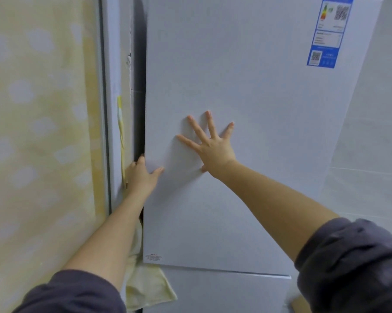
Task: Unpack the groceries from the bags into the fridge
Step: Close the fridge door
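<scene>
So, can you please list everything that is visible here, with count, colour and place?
fridge upper door: one, white, centre, appears shut
lower door: one, white, beneath the upper door
label: one, blue and white, top right of the upper door
curtain: one, pale yellow with white patches, left
cloth: one, pale yellow, by the fridge's lower left corner
tiled wall: white, right
left hand: fingers curled round the upper door's left edge
right hand: flat on the door, fingers spread
sleeves: two, dark grey, bottom corners

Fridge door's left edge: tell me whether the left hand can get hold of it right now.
Probably yes. The left hand is already at the left edge of the fridge door, fingers curled into the dark gap beside it. Nothing blocks it; the right hand lies flat on the door front.
</scene>
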`<act>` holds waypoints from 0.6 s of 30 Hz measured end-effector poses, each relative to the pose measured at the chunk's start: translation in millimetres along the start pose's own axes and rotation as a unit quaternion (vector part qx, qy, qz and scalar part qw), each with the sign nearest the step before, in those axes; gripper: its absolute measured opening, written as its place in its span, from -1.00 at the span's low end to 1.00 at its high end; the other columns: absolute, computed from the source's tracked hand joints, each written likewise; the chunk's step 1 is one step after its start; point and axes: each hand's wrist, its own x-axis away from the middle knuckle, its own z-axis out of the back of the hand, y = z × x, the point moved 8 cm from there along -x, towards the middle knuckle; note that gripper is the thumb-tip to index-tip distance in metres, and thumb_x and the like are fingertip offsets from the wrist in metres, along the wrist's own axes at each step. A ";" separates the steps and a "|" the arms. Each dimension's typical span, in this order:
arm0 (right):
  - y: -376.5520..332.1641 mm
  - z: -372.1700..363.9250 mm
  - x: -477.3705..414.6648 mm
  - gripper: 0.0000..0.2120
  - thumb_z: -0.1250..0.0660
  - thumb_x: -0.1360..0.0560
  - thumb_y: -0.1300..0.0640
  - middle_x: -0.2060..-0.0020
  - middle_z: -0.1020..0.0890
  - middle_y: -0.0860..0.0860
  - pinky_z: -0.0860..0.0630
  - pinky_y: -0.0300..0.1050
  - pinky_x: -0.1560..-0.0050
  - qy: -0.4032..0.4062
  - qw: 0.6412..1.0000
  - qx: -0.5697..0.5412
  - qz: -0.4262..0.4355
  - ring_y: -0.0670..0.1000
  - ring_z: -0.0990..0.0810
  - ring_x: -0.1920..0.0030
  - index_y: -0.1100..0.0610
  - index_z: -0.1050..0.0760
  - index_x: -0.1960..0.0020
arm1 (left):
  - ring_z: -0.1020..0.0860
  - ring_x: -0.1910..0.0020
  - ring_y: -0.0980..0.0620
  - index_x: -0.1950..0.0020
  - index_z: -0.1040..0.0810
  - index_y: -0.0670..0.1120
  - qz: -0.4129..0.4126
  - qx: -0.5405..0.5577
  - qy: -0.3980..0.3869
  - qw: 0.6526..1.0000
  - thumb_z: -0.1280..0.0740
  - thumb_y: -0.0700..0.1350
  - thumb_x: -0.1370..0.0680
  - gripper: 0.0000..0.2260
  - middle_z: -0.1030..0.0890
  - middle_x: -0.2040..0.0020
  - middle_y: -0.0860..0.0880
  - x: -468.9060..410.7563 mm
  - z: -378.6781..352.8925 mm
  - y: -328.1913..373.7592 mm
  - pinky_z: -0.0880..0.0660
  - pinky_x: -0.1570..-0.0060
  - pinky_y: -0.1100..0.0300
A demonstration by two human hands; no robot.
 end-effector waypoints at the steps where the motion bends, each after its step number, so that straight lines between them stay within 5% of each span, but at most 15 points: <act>1: -0.1 -0.9 -0.9 0.13 -0.44 -0.40 -0.22 -0.48 0.48 0.07 -0.05 0.68 -0.22 0.001 1.000 0.001 -0.001 0.39 0.40 -0.46 -0.22 0.46 -0.49 | -0.42 -0.30 -0.22 -0.44 -0.33 -0.17 -0.005 0.000 0.001 1.000 -0.39 0.12 -0.51 -0.38 -0.43 -0.34 -0.19 0.4 -0.9 -0.9 -0.41 -0.20 -0.07; 7: -4.3 -5.4 -2.0 0.08 -0.44 -0.43 -0.16 -0.50 0.44 0.10 -0.05 0.65 -0.24 0.014 1.000 -0.001 -0.003 0.38 0.37 -0.48 -0.19 0.38 -0.53 | -0.53 -0.04 -0.16 -0.18 -0.39 -0.11 0.009 -0.007 -0.030 0.999 -0.24 0.23 -0.55 -0.56 -0.52 -0.09 -0.08 25.7 -26.5 -30.2 -0.47 0.08 0.03; 11: -15.1 -16.9 4.7 0.03 -0.43 -0.46 -0.12 -0.51 0.42 0.11 0.01 0.67 -0.25 0.026 1.000 0.004 0.008 0.37 0.36 -0.48 -0.18 0.34 -0.54 | -0.50 0.17 -0.13 -0.20 -0.37 -0.18 -0.020 -0.178 -0.023 0.984 -0.06 -0.01 -0.65 -0.72 -0.55 0.14 -0.08 46.0 -37.1 -50.3 -0.47 0.02 0.01; 14: -22.8 -19.6 5.1 0.04 -0.45 -0.44 -0.12 -0.52 0.38 0.10 0.05 0.68 -0.24 0.035 0.999 0.002 0.016 0.37 0.35 -0.49 -0.18 0.31 -0.55 | -0.55 -0.07 -0.07 -0.47 -0.18 -0.26 -0.020 -0.362 -0.062 0.930 -0.06 -0.19 -0.62 -0.58 -0.63 -0.08 -0.06 62.7 -55.7 -72.2 -0.30 -0.28 0.07; 18: -30.3 -18.8 6.2 0.03 -0.44 -0.44 -0.14 -0.53 0.36 0.11 0.07 0.66 -0.26 0.032 0.999 0.001 0.032 0.36 0.33 -0.50 -0.15 0.29 -0.56 | -0.53 -0.16 0.04 -0.50 -0.17 -0.23 -0.077 -0.543 -0.098 0.831 -0.11 -0.12 -0.60 -0.51 -0.59 -0.19 0.02 76.0 -72.6 -86.2 -0.28 -0.17 0.15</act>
